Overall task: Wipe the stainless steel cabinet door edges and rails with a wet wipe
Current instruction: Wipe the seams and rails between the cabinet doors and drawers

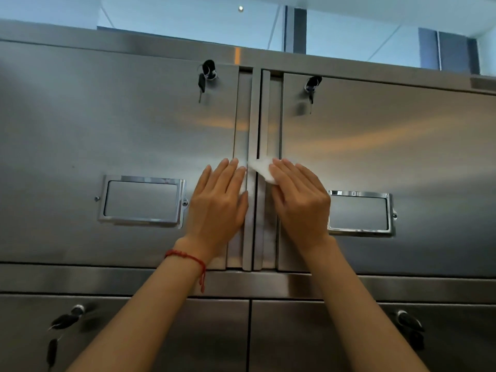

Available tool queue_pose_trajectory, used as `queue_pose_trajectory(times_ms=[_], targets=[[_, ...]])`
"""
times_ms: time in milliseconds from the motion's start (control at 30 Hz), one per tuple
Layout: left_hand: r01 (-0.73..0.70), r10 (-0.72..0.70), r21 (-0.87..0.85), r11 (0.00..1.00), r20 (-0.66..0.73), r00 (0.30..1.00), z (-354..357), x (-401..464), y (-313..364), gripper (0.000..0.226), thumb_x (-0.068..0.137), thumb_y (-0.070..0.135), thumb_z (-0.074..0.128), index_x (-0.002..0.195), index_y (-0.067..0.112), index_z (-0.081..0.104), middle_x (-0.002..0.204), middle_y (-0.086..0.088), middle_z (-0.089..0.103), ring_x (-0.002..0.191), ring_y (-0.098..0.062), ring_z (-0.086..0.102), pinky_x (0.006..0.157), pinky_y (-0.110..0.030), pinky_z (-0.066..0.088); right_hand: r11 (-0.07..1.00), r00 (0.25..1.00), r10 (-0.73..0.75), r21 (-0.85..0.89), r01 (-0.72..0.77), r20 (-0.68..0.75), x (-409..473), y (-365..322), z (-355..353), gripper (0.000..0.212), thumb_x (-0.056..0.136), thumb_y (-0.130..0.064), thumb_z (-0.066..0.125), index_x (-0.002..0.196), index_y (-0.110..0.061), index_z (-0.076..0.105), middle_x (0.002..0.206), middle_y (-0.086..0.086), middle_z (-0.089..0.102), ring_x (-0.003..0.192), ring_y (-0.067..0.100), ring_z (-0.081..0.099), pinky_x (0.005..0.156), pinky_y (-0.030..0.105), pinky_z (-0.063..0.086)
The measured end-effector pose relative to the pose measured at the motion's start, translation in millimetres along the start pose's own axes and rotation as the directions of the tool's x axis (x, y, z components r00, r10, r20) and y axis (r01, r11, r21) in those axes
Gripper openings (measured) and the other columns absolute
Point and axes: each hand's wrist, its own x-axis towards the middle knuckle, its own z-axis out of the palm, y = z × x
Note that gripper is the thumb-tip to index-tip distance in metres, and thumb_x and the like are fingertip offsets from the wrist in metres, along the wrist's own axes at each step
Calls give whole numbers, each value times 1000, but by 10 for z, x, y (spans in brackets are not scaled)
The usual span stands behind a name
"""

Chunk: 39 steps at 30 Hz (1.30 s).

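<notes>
Two stainless steel cabinet doors meet at a pair of vertical rails (255, 116) in the middle of the head view. My right hand (300, 202) presses a white wet wipe (264, 169) flat against the right rail and the edge of the right door (389, 157). The wipe shows beyond the fingertips, reaching left to the centre seam. My left hand (218, 202) lies flat on the left door (107, 130) beside the left rail, fingers together, and a bit of white shows under its fingertips. A red string bracelet circles the left wrist.
Keys hang from a lock (208, 71) on the left door and a lock (312, 84) on the right door. Chrome label holders (142, 201) (361, 214) sit beside each hand. Below a horizontal rail (107, 277) are lower doors with keyed locks (76, 311).
</notes>
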Motion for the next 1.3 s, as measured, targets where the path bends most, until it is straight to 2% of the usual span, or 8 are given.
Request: queue_pose_trajectory(times_ms=[167,333,533,900,1000,1067,1167,1300], targets=[[-6,6,27,1000,7,1000,55,117,-80,41,85,18,56,119,-5,58,123,-24,58,115,-37,55,96,-57,42,999,999,-4,-47,2,-50,137,67,115,24,83,-8,68,103,5,69,106,19,68,101,31,66,91,45,51],[-39,39,65,997,7,999,112,211,-168,45,91,26,39,123,-2,56,131,-22,52,123,-36,48,98,-57,40,996,998,12,-84,-18,-64,234,155,237,28,78,-4,75,104,4,70,107,18,68,102,31,65,92,44,51],[-35,36,79,996,-19,999,130,332,-226,48,91,26,37,125,-3,54,133,-21,50,125,-36,46,97,-56,41,993,998,10,-114,-17,-64,313,188,338,29,77,-6,77,103,3,70,106,18,69,101,30,66,91,44,51],[-18,19,90,996,-6,1000,219,359,-272,52,91,29,35,128,-4,50,136,-21,46,127,-35,43,100,-56,39,990,996,4,-137,9,90,272,151,428,33,72,-1,79,104,2,71,107,17,69,102,29,66,89,41,53],[-16,17,87,996,-12,1000,234,355,-280,52,91,29,35,128,-5,50,136,-21,46,127,-35,43,101,-56,38,992,995,28,-125,-16,97,275,121,420,32,74,0,74,105,2,70,108,17,68,102,29,66,91,42,52],[-18,18,89,996,-8,1000,241,352,-283,53,91,29,35,128,-5,50,136,-22,46,127,-35,43,100,-57,38,993,993,47,-111,-35,105,268,85,401,29,81,-6,61,108,3,69,111,18,67,105,30,64,92,43,51],[-22,22,100,995,5,1000,246,348,-288,53,91,30,35,128,-5,50,136,-22,46,127,-35,43,99,-57,39,994,988,72,-89,-60,133,253,38,370,40,87,-19,44,111,3,67,115,19,65,109,29,62,95,42,49],[-21,20,97,995,9,1000,247,346,-288,53,90,30,35,128,-5,49,137,-22,45,127,-35,42,99,-57,38,994,989,48,-101,-34,137,225,78,390,31,88,-13,55,112,3,67,116,19,64,109,29,62,94,42,51]])
